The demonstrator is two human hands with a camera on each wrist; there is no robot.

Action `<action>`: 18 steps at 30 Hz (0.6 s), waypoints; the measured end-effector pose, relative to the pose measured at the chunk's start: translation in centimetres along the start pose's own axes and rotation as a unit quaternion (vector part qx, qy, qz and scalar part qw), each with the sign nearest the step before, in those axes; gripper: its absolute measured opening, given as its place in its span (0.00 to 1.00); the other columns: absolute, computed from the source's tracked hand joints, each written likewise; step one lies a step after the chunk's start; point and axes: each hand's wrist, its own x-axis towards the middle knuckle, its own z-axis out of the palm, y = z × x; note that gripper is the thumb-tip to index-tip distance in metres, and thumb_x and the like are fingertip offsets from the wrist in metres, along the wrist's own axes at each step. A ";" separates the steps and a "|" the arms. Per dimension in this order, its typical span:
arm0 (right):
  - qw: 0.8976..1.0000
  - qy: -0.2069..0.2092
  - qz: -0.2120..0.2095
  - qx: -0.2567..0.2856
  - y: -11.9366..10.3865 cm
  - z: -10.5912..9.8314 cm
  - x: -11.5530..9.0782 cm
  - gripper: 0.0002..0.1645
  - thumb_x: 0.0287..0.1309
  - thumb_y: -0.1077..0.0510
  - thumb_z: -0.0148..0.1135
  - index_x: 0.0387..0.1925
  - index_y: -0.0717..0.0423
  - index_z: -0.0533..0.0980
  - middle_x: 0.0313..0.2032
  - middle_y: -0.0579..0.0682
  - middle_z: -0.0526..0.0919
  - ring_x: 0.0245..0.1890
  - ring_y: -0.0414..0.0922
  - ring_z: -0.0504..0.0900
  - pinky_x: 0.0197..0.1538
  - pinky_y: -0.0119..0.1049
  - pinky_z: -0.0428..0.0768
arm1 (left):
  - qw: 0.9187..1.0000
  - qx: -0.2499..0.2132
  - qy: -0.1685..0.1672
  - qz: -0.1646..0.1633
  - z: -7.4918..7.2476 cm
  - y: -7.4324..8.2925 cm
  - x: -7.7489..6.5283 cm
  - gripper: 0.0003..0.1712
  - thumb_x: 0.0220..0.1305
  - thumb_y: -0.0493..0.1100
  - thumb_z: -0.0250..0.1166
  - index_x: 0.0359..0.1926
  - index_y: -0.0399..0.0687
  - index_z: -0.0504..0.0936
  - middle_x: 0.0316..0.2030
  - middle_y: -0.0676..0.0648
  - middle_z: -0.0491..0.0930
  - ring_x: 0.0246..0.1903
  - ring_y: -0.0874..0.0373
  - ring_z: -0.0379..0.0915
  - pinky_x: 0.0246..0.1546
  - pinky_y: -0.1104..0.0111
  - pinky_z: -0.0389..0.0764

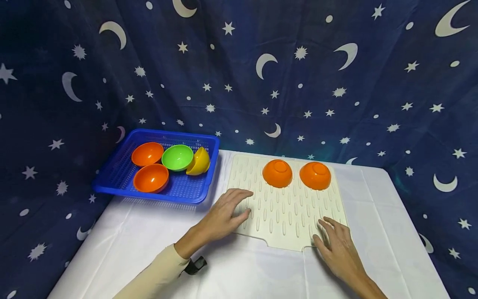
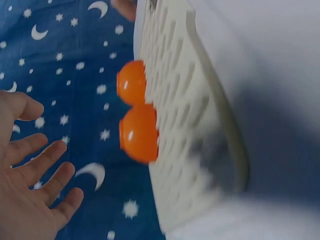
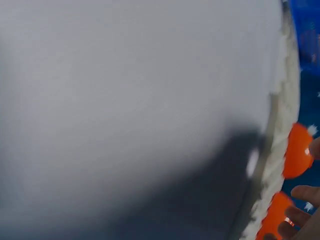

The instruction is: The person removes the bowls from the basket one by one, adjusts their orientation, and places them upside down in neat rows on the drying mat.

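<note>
Two orange bowls stand upside down near the back of a cream ridged drying mat (image 1: 276,216): the left bowl (image 1: 277,174) and the right bowl (image 1: 315,176). My left hand (image 1: 224,211) hovers over the mat's left front part, fingers spread and holding nothing. In the left wrist view, the palm and loosely spread fingers (image 2: 37,175) show beside the bowls. At the mat's right front corner is my right hand (image 1: 337,249), its fingers relaxed with nothing in them. Part of the right hand appears at the edge of the right wrist view, overlapping the bowls there.
A blue plastic basket (image 1: 183,200) stands at the back left. Inside it are two orange bowls (image 1: 151,178), a green bowl (image 1: 177,158) and a tilted yellow bowl (image 1: 199,162). White cloth (image 1: 239,270) covers the table. A dark blue star-and-moon curtain (image 1: 239,70) hangs behind.
</note>
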 end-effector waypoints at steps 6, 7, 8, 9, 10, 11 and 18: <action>0.998 0.007 0.010 -0.059 3.4 -0.2 -1.7 0.44 0.72 0.41 0.57 0.72 0.71 0.61 0.74 0.70 0.51 0.70 0.73 0.49 0.63 0.75 0.51 | 0.998 0.039 0.048 0.003 -3.3 -2.1 -1.1 0.23 0.68 0.42 0.65 0.62 0.42 0.78 0.60 0.47 0.77 0.62 0.52 0.68 0.65 0.53 0.67; 0.997 0.005 0.012 -0.071 3.9 -0.3 -1.9 0.46 0.72 0.40 0.57 0.73 0.72 0.59 0.74 0.70 0.50 0.71 0.73 0.47 0.64 0.75 0.50 | 0.998 0.047 0.050 0.002 -3.8 -2.4 -1.2 0.23 0.68 0.42 0.66 0.62 0.41 0.78 0.59 0.46 0.77 0.62 0.51 0.68 0.64 0.52 0.67; 0.997 0.003 0.013 -0.079 4.4 -0.3 -2.0 0.47 0.72 0.40 0.56 0.73 0.72 0.57 0.74 0.71 0.49 0.72 0.72 0.46 0.65 0.74 0.48 | 0.997 0.057 0.049 0.002 -4.3 -2.8 -1.4 0.23 0.68 0.42 0.65 0.61 0.41 0.78 0.59 0.46 0.77 0.61 0.50 0.69 0.64 0.52 0.68; 0.996 -0.001 0.014 -0.086 4.9 -0.4 -2.1 0.48 0.72 0.39 0.55 0.74 0.73 0.56 0.75 0.72 0.47 0.73 0.72 0.44 0.66 0.73 0.47 | 0.997 0.065 0.048 0.000 -4.7 -3.1 -1.5 0.22 0.68 0.42 0.65 0.61 0.41 0.78 0.59 0.46 0.78 0.61 0.50 0.69 0.64 0.51 0.68; 0.996 -0.004 0.018 -0.093 5.2 -0.5 -2.2 0.50 0.72 0.38 0.55 0.74 0.73 0.54 0.75 0.72 0.47 0.73 0.72 0.44 0.67 0.73 0.45 | 0.996 0.073 0.046 -0.002 -5.2 -3.4 -1.6 0.22 0.68 0.42 0.65 0.61 0.41 0.78 0.58 0.45 0.78 0.61 0.49 0.70 0.63 0.50 0.68; 0.995 -0.010 0.022 -0.094 5.5 -0.6 -2.2 0.51 0.73 0.37 0.54 0.75 0.74 0.53 0.75 0.73 0.46 0.74 0.72 0.42 0.69 0.71 0.43 | 0.996 0.079 0.044 -0.004 -5.6 -3.7 -1.8 0.22 0.68 0.43 0.65 0.60 0.42 0.79 0.58 0.45 0.78 0.61 0.49 0.70 0.63 0.49 0.69; 0.995 -0.034 0.046 -0.077 6.5 -1.0 -2.2 0.57 0.73 0.35 0.52 0.75 0.77 0.45 0.74 0.77 0.45 0.74 0.72 0.42 0.73 0.64 0.38 | 0.991 0.111 0.071 0.005 -7.9 -5.1 -1.9 0.19 0.66 0.43 0.66 0.56 0.42 0.80 0.54 0.45 0.80 0.58 0.48 0.73 0.62 0.49 0.69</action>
